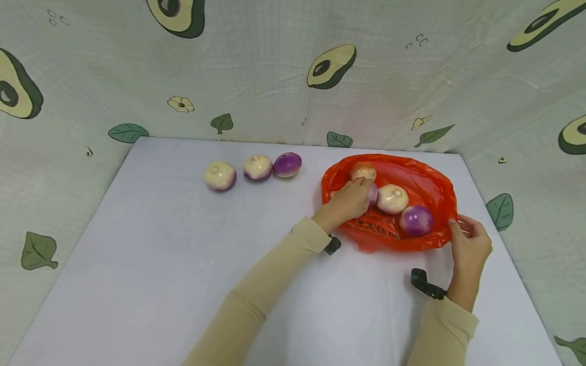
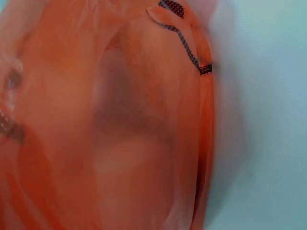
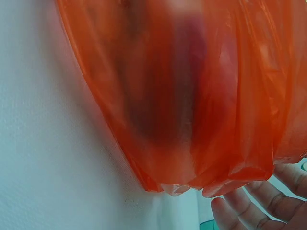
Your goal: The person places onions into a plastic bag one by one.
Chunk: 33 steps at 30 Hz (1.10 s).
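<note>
We are looking at an orange plastic bag [image 1: 389, 234] lying open on the white desk [image 1: 183, 254]. Inside the bag we are seeing our left hand [image 1: 350, 201], and its grip is closing around a turnip [image 1: 373, 194] that is mostly hidden under the fingers. Beside this turnip in the bag are lying a pale turnip [image 1: 392, 199], a purple turnip [image 1: 416, 220] and one more at the back [image 1: 363, 172]. Our right hand [image 1: 471, 249] is at the near right edge of the bag; its fingers [image 3: 249, 201] are touching the rim, rather relaxed. Well to the left of the bag, three turnips [image 1: 258, 167] are sitting in a row on the desk.
</note>
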{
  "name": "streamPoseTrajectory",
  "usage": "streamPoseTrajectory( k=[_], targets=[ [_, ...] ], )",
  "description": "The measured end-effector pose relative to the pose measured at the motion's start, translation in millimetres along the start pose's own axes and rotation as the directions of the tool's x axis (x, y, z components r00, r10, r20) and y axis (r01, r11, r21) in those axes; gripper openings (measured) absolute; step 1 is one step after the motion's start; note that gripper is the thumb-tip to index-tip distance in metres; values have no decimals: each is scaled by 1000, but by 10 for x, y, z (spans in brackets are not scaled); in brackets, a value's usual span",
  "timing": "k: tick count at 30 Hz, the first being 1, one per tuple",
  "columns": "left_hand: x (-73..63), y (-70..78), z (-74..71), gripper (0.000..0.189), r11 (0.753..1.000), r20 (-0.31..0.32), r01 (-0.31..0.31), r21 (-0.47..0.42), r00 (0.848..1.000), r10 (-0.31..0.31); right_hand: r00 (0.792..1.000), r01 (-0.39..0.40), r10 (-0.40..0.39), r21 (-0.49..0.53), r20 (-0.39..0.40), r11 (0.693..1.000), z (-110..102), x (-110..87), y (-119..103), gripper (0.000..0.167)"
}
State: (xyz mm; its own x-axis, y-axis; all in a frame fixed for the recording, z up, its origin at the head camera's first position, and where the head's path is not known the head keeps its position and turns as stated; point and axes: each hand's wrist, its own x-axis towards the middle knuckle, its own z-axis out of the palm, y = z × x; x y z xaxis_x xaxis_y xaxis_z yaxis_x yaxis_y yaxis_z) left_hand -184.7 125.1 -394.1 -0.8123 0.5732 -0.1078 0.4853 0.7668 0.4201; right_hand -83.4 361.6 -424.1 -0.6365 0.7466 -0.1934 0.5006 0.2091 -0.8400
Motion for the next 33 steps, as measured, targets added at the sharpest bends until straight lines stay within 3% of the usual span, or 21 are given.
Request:
streamPoseTrajectory(
  k=[2,5,9,11,15,18,23,29,33],
  targets=[
    [-7,11,-10,45,1000,-9,9,6,1000,-9,1000,-14,14,14,2,1000,-2,-13,-28,45],
    [-34,28,-52,48,999,-16,32,-6,999,-32,1000,-18,18,33,11,999,15,149,107,46],
    [-115,25,-158,49,1000,-58,-5,-3,998,5,1000,19,-19,-2,17,1000,23,240,212,49],
    [-174,2,-218,49,999,-87,-39,-22,996,37,999,28,-28,-2,15,1000,10,132,130,49],
    [-302,-76,-325,49,986,-132,-85,-143,989,66,1000,21,-21,-15,5,1000,9,27,25,47],
    [-397,-155,-377,46,969,-194,-124,-214,978,83,1000,-10,10,-7,8,1000,8,-10,-32,45],
    [-529,-320,-452,38,968,-311,-156,-198,946,89,1000,-18,18,-27,18,999,12,-31,-48,47],
    [-667,-554,-536,37,969,-348,-129,-212,936,49,1000,-20,21,-51,24,999,20,-44,-35,49],
    [-761,-714,-567,36,969,-380,-140,-205,924,53,1000,1,0,-30,9,1000,25,-43,-52,47]
  ],
)
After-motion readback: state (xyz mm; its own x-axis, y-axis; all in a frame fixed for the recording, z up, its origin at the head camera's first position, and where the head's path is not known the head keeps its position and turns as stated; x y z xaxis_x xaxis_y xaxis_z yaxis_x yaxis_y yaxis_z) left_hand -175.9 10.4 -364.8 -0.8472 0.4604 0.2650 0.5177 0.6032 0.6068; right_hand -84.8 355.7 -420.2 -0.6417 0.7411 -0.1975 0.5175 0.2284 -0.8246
